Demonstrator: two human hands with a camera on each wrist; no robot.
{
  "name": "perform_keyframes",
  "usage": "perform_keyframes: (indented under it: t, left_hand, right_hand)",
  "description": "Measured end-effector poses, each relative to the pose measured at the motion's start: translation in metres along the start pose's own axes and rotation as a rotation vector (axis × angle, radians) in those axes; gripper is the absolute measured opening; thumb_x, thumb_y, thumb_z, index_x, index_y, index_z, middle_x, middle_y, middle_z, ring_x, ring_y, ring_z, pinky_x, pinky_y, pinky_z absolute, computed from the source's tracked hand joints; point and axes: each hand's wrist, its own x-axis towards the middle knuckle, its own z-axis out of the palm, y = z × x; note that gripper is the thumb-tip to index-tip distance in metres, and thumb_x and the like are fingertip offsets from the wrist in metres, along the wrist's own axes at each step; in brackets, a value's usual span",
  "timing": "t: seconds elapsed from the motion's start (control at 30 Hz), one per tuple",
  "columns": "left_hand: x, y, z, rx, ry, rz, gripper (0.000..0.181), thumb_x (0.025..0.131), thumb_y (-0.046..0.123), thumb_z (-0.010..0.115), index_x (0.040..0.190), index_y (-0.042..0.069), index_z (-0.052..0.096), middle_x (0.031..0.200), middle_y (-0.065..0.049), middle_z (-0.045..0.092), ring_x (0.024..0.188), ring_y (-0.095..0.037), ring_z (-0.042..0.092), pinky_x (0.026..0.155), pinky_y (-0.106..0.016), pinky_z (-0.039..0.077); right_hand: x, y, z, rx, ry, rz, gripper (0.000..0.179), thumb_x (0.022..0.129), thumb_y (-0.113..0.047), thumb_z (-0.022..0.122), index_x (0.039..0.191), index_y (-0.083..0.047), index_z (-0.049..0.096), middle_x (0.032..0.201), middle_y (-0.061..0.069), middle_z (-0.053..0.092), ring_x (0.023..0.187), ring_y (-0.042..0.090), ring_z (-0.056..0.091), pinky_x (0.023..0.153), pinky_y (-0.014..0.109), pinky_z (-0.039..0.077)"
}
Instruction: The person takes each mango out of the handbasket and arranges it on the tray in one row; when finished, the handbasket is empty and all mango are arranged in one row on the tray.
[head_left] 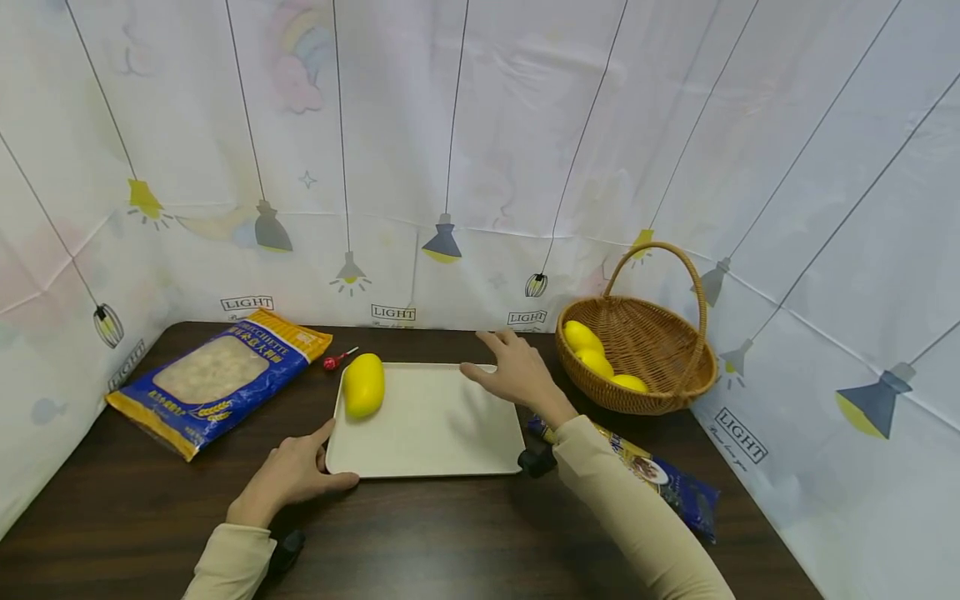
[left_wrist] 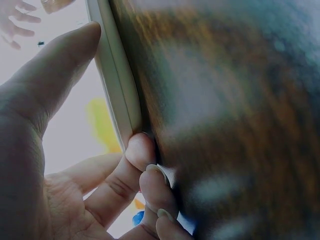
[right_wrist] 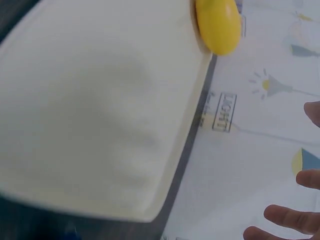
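A cream-white rectangular tray (head_left: 435,425) lies on the dark table, with a yellow mango (head_left: 363,386) at its left end. My left hand (head_left: 292,469) holds the tray's near left corner. In the left wrist view, the thumb (left_wrist: 75,55) touches the tray's rim (left_wrist: 117,80) and curled fingertips (left_wrist: 141,150) meet its edge lower down. Over the tray's right part hovers my right hand (head_left: 517,375), fingers spread and holding nothing. The right wrist view shows its fingertips (right_wrist: 290,218) apart from the tray (right_wrist: 100,100) and mango (right_wrist: 218,25).
A wicker basket (head_left: 660,342) with several yellow lemons (head_left: 595,362) stands at the back right. A blue snack bag (head_left: 682,492) lies partly under the right forearm. At the left are a blue-and-yellow pasta bag (head_left: 217,379) and a red lollipop (head_left: 332,362). A printed curtain surrounds the table.
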Motion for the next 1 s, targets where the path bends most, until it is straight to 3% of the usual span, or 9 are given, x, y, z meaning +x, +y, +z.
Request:
perform_keyframes:
  t: [0.3,0.53,0.67,0.8,0.9,1.0]
  left_hand:
    - [0.001,0.000,-0.001,0.011,-0.003,-0.002,0.107,0.075,0.062,0.079,0.156,0.008,0.035,0.075,-0.001,0.051,0.067,-0.015,0.045,0.064,-0.032,0.032]
    - [0.001,0.000,0.000,0.032,-0.003,-0.004,0.108,0.075,0.064,0.078,0.156,0.007,0.035,0.075,0.000,0.051,0.068,-0.015,0.045,0.070,-0.036,0.032]
    - [0.001,-0.001,0.001,0.015,-0.001,0.002,0.107,0.074,0.063,0.079,0.155,0.007,0.036,0.075,0.000,0.051,0.067,-0.015,0.045,0.066,-0.033,0.031]
    - [0.002,-0.001,0.001,0.013,-0.004,-0.003,0.108,0.074,0.063,0.079,0.156,0.008,0.035,0.074,0.000,0.051,0.067,-0.015,0.045,0.066,-0.032,0.031]
    - [0.002,-0.001,0.001,0.013,-0.004,-0.005,0.107,0.074,0.063,0.079,0.156,0.008,0.035,0.074,0.000,0.051,0.067,-0.015,0.045,0.066,-0.033,0.031]
    - [0.001,-0.002,0.002,0.011,-0.001,-0.006,0.107,0.074,0.063,0.079,0.156,0.008,0.036,0.074,0.000,0.051,0.067,-0.015,0.045,0.066,-0.033,0.031]
  right_hand:
    - [-0.007,0.048,-0.039,0.000,-0.012,0.076,0.078,0.094,-0.064,0.054,0.155,-0.017,0.039,0.154,0.024,0.041,0.137,0.047,0.046,0.109,0.062,0.040]
    - [-0.013,0.092,-0.057,-0.019,0.004,0.150,0.081,0.094,-0.068,0.050,0.156,-0.018,0.037,0.148,0.025,0.045,0.130,0.047,0.049,0.104,0.063,0.041]
    - [-0.017,0.115,-0.060,-0.015,0.015,0.188,0.080,0.094,-0.068,0.049,0.154,-0.017,0.040,0.139,0.024,0.051,0.121,0.045,0.053,0.090,0.056,0.047]
    - [-0.022,0.136,-0.061,0.001,-0.003,0.209,0.078,0.095,-0.065,0.050,0.154,-0.016,0.039,0.138,0.025,0.054,0.116,0.044,0.053,0.078,0.048,0.045]
    - [-0.026,0.152,-0.061,0.014,-0.033,0.220,0.080,0.096,-0.067,0.048,0.156,-0.015,0.036,0.146,0.027,0.049,0.128,0.049,0.049,0.090,0.058,0.046]
    - [-0.028,0.165,-0.060,0.025,-0.065,0.225,0.083,0.096,-0.069,0.045,0.157,-0.014,0.034,0.153,0.028,0.043,0.137,0.053,0.041,0.106,0.068,0.037]
